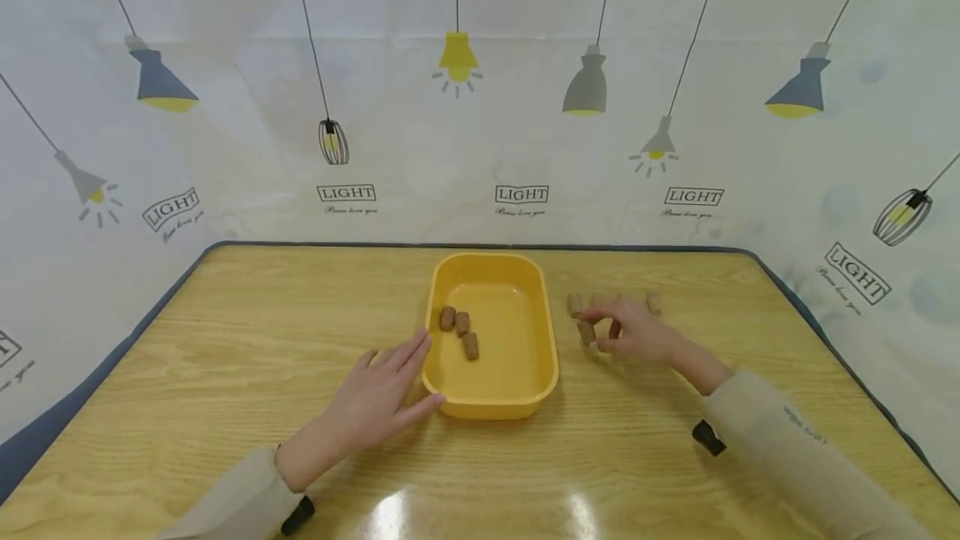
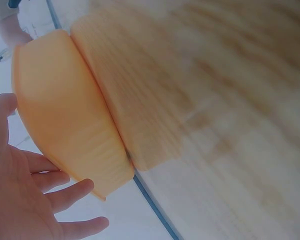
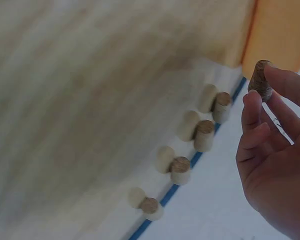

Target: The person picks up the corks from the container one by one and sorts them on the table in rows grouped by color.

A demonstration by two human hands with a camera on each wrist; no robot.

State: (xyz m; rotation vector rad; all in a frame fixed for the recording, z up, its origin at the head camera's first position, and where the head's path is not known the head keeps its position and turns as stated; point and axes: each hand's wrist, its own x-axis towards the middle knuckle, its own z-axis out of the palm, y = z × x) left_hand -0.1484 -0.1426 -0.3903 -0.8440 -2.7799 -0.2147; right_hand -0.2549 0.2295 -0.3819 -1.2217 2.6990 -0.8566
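Between the thumb and fingertips of my right hand is a brown cork stopper, held above the table to the right of a yellow plastic bin. My left hand touches the bin's near left side, its fingers extended and spread along the rim; the left wrist view shows them against the outer wall. Three brown corks lie inside the bin toward its left. Behind the right hand, several lighter corks stand upright in a row, partly covered by that hand in the head view.
The wooden table has a dark blue edge at the back and sides. Behind it hangs a pale backdrop printed with lamps. A small black piece sits by the right sleeve, and a similar one by the left sleeve.
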